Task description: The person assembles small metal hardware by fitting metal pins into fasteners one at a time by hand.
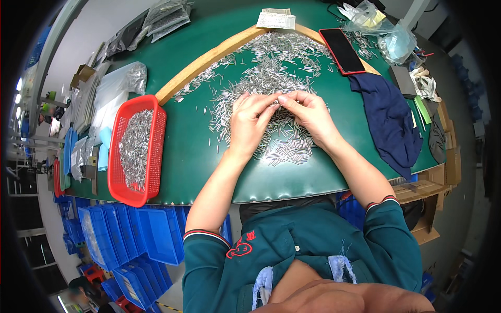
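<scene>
A large pile of short silvery metal pins (pixel 284 78) spreads over the green table (pixel 188 156). Above its near part, my left hand (pixel 248 122) and my right hand (pixel 313 117) come together, thumbs and forefingers pinched and touching. A small silvery bit shows between the fingertips; it looks like one of the pins, mostly hidden by the fingers. More pins lie loose under and around both hands. To the left stands a red perforated plastic basket (pixel 160 130) holding many similar metal pieces.
Two wooden strips (pixel 209 61) meet in a V behind the pile, papers (pixel 275 20) at their corner. A red-edged phone (pixel 342 50) and dark blue cloth (pixel 386 117) lie right. Plastic bags (pixel 122 81) lie left. Blue bins (pixel 156 235) stand below the table edge.
</scene>
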Demonstrator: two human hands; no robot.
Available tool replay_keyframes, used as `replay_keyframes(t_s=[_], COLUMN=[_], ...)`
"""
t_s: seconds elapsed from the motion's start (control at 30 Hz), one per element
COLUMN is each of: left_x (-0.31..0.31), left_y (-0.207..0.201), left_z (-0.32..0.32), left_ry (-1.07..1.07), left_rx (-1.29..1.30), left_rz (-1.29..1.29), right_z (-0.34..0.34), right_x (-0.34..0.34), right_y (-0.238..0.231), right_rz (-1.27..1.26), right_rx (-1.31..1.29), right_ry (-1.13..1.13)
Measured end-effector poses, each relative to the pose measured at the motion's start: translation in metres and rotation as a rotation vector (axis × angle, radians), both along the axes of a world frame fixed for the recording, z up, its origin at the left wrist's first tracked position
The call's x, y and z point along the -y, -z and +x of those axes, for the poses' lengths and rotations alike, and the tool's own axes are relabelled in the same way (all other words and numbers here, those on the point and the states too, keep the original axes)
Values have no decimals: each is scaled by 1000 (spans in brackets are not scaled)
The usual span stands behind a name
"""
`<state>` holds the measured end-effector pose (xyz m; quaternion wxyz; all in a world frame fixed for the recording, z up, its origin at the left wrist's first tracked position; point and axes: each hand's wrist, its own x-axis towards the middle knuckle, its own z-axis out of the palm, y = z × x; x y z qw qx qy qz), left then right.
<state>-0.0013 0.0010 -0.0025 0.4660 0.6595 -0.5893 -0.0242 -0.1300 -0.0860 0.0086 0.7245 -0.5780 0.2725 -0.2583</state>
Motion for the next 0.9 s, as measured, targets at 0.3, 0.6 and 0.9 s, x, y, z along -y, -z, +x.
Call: replay_keyframes(t_s=[0.3,0.6,0.9], left_x=[0,2,0], left_y=[-4,1,-4], left_z=[-4,-3,-2], left_ry=[35,20,32], left_rx=[-434,173,53], left_rz=[91,-82,1], right_z=[3,5,-4], right_x=[1,4,18], right_y=[12,18,16], right_rz=[-288,-266,901], right_rx=[93,33,235], right_ry=[58,17,-299])
